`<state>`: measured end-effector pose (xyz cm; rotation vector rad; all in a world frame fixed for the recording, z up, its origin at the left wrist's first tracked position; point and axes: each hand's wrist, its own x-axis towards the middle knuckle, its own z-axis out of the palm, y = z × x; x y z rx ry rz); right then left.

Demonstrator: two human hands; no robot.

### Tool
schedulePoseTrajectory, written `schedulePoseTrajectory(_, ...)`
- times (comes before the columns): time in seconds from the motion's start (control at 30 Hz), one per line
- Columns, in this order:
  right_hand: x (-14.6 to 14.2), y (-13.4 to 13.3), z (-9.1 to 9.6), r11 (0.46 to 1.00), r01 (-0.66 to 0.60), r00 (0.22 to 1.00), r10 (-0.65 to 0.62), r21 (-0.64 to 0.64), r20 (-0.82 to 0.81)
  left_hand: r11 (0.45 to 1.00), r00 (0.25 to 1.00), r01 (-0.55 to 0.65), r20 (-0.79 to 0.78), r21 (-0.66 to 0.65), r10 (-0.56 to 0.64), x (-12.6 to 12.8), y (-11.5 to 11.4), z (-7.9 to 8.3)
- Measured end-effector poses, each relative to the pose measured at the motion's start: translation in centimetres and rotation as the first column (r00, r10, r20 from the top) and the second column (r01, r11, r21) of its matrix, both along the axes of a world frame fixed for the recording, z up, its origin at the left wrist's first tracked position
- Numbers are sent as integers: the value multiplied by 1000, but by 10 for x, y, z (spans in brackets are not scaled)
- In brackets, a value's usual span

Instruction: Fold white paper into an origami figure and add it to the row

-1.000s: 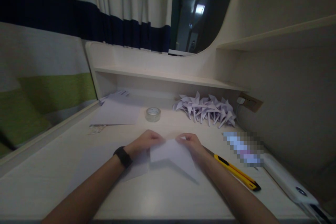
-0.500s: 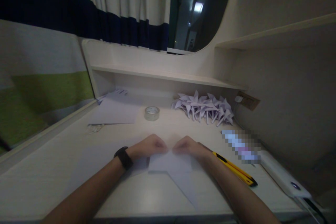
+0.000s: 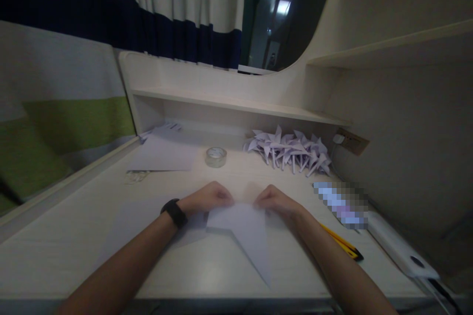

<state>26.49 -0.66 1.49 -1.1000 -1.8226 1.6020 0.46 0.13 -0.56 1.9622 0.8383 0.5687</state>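
A white sheet of paper (image 3: pixel 247 229), folded so that a long point runs toward the desk's front edge, lies in front of me. My left hand (image 3: pixel 212 197), below a black wristwatch (image 3: pixel 174 212), is closed with thumb and fingers pinching the paper's far edge at the left. At the far right corner my right hand (image 3: pixel 275 200) pinches the same paper. The fingertips of both hands are partly hidden. Beneath my left forearm lies a larger white sheet (image 3: pixel 136 221).
Paper pinwheels (image 3: pixel 288 150) are heaped at the back right. A tape roll (image 3: pixel 216 157) stands mid-desk, left of them. White papers (image 3: pixel 162 150) are stacked at the back left. On the right lie a yellow utility knife (image 3: pixel 345 243), a pixelated object (image 3: pixel 340 205) and a white device (image 3: pixel 402 246).
My right hand has moved right, away from my left hand, along the paper's far edge. More of that edge now shows between them. The view has shifted slightly.
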Motion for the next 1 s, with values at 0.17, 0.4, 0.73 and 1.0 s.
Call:
schedulePoseTrajectory(0.17,8,6,-3,998,-37,999,38,-49,13,1000,999,-12,-32,19,12,-7,6,-5)
schedulePoseTrajectory(0.4,24,15,-3,998,-65,998,65,-4,21,998,999,-5,-48,70,8,-7,5,-1)
schedulePoseTrajectory(0.73,-7,17,-34,980,63,998,-63,190,-6,1000,1000,-3,-17,15,3,-1,3,-4)
schedulePoseTrajectory(1.0,0,16,-29,976,186,982,-181,118,-48,996,1000,-11,-10,-88,11,-3,-2,6)
